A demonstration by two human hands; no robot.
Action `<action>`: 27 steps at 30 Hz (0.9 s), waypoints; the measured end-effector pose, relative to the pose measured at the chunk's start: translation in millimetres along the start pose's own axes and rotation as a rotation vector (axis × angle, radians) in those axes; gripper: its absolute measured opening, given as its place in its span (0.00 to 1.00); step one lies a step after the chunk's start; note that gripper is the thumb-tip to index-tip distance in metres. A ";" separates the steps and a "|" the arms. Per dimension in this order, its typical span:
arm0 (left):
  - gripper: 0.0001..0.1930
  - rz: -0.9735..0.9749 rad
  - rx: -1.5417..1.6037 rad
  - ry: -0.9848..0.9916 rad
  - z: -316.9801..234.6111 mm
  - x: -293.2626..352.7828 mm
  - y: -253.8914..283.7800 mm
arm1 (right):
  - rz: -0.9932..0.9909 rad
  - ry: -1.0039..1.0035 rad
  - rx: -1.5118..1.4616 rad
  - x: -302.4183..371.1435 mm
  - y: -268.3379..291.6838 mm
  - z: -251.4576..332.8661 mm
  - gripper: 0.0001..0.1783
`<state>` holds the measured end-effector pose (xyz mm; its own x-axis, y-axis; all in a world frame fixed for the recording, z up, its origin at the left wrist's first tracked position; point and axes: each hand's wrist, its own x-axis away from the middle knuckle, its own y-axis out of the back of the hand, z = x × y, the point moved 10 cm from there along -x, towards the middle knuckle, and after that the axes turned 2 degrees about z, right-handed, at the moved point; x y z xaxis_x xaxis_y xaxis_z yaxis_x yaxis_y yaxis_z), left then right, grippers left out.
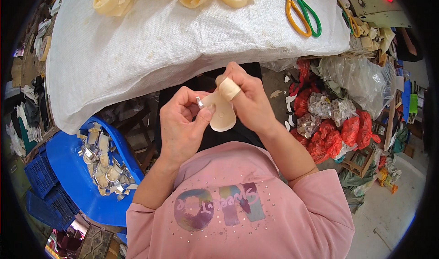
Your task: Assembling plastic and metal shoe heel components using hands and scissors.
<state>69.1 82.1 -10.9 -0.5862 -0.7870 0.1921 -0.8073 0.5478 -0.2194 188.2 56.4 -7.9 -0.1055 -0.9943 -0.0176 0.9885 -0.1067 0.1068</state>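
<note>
Holding cream paddle-shaped piece (222,115) | hands: left (180,122), right (247,99) | long axis upright

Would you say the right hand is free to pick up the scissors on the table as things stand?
Probably not yet: the right hand is busy gripping the cream piece, though nothing blocks the way to the scissors.

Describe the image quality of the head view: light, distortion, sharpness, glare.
Head view: soft, even daylight with weak shadows; strong fisheye bending, so the edge of the white woven sheet curves and a black rim rings the frame; the left hand, right hand and cream flat piece at centre are sharp; the scissors and blue bin near the rim look stretched; slight glare on clear plastic bags.
</note>
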 end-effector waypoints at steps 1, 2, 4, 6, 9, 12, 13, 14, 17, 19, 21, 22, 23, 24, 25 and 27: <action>0.04 -0.001 0.008 0.052 3.6 0.2 1.2 | 0.057 -0.129 -0.297 0.8 -6.0 -14.1 0.12; 0.04 -0.002 0.009 0.052 4.6 0.1 1.8 | 0.058 -0.130 -0.296 0.0 -5.9 -14.1 0.12; 0.04 -0.034 0.066 0.016 3.5 -2.1 7.8 | -0.146 -0.093 -0.554 -2.6 11.9 -14.6 0.15; 0.04 -0.033 0.036 0.057 8.1 -3.0 12.8 | -0.169 -0.088 -0.376 0.2 22.4 -11.8 0.17; 0.05 -0.045 0.067 -0.048 -1.0 -3.2 14.9 | -0.076 -0.143 -0.304 3.2 17.7 -14.0 0.14; 0.07 -0.047 -0.035 -0.071 -3.4 -2.5 12.9 | -0.005 0.049 -0.003 4.2 12.4 8.8 0.12; 0.07 -0.036 -0.034 -0.083 -4.3 -2.1 10.8 | -0.006 0.074 0.044 5.0 10.3 12.4 0.11; 0.08 -0.024 -0.034 -0.095 -5.2 -1.8 8.5 | -0.008 0.098 0.091 5.1 8.4 15.7 0.11; 0.08 -0.028 -0.038 -0.086 -3.2 -1.0 4.9 | -0.038 0.227 0.347 7.9 3.5 30.4 0.07; 0.08 -0.040 -0.205 -0.163 -6.9 -0.4 10.0 | -0.118 0.334 0.565 13.9 0.0 47.9 0.05; 0.08 -0.054 -0.373 -0.241 -14.3 1.2 11.0 | -0.082 0.275 0.340 13.4 1.2 35.8 0.06; 0.08 -0.059 -0.350 -0.311 -22.2 3.2 11.1 | -0.048 0.212 0.115 11.8 1.0 26.9 0.07; 0.08 -0.064 -0.327 -0.381 -30.0 5.6 11.1 | -0.007 0.148 -0.083 12.4 -0.2 23.1 0.10; 0.08 -0.065 -0.328 -0.382 -31.9 5.2 11.5 | 0.009 0.153 -0.350 11.6 1.4 21.3 0.18; 0.06 -0.117 -0.430 -0.506 -45.7 10.1 11.8 | -0.015 0.123 -0.383 8.5 7.4 17.8 0.23; 0.08 -0.185 -0.634 -0.694 -62.1 21.1 5.8 | 0.027 0.009 -0.444 0.4 8.8 4.5 0.33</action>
<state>47.9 86.3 51.3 -0.4397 -0.7577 -0.4823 -0.8887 0.2893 0.3557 196.4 55.0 -2.6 -0.0794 -0.9964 -0.0294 0.9418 -0.0654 -0.3298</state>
